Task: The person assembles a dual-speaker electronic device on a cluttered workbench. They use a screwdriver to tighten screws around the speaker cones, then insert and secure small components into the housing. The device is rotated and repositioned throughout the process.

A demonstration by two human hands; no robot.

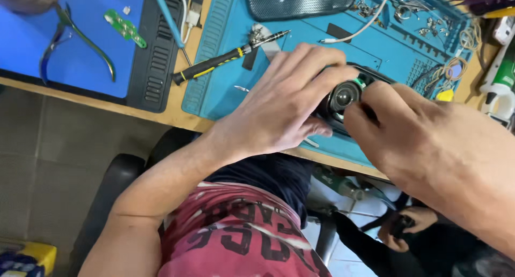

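Even, fairly bright light with no hard glare; the blue work mat [230, 68] shows only soft shadows. The right hand [429, 137], close to the lens, looks large and slightly blurred. The top-right corner smears, and the picture's lower edge is dimmer and soft.

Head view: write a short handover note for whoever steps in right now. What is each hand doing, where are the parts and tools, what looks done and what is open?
Left hand: on the black speaker unit, fingers curled over its top edge.
Right hand: fingertips pressed on the unit's right side, beside the round driver cone.
The unit rests on the teal work mat at the desk's near edge.
The black-and-yellow screwdriver lies unheld on the mat; pliers and a small green circuit board lie on the blue mat.
Done: the speaker is opened, driver exposed.
Left: the driver is still in its housing.
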